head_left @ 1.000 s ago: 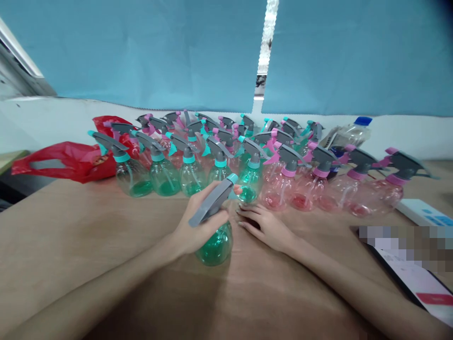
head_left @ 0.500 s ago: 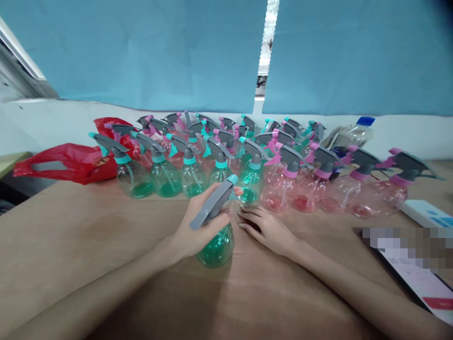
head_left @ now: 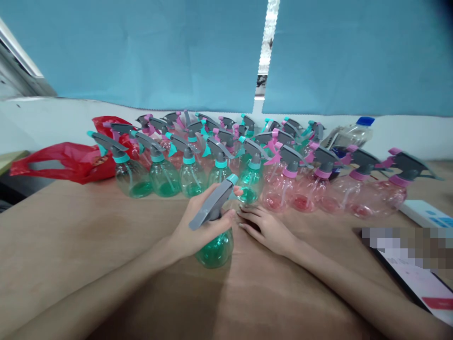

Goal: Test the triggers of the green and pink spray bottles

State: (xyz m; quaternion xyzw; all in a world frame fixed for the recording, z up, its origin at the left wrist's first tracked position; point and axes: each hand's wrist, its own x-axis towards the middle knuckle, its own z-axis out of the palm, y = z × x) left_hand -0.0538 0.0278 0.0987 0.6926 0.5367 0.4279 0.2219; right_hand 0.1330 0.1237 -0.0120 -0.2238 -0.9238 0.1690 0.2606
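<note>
Fingers (head_left: pixel 217 227) of our left hand (head_left: pixel 189 236) wrap around the neck of a rounded, see-through plastic spray bottle with green liquid inside (head_left: pixel 214 252), the thumb across its near side; some fingertips are hidden behind it. We likely hold it there because the narrow neck suits a grip and steadies the round body.

Largest of all, a blue cloth (head_left: pixel 152 56) hangs along the back. Below it spreads our brown wooden counter (head_left: pixel 71 226). Toward its far side we see five clear bottles with turquoise collars (head_left: pixel 166 182) beside four pink-tinted bottles with pink collars (head_left: pixel 323 193), with more grey-headed sprayers (head_left: pixel 248 123) behind; the close rows seem meant to save room for our forearms. A crumpled red plastic bag (head_left: pixel 81 160) lies at the left end. At the right we have a dark-edged device with a lit screen (head_left: pixel 424 285), perhaps set there for easy viewing, and near it a white box with blue print (head_left: pixel 426 212).

Our right hand (head_left: pixel 269 229) rests on the counter just beside the held bottle, its fingers loosely bent and gripping nothing. Smallest, the held bottle's turquoise nozzle (head_left: pixel 232 179) points away from us.
</note>
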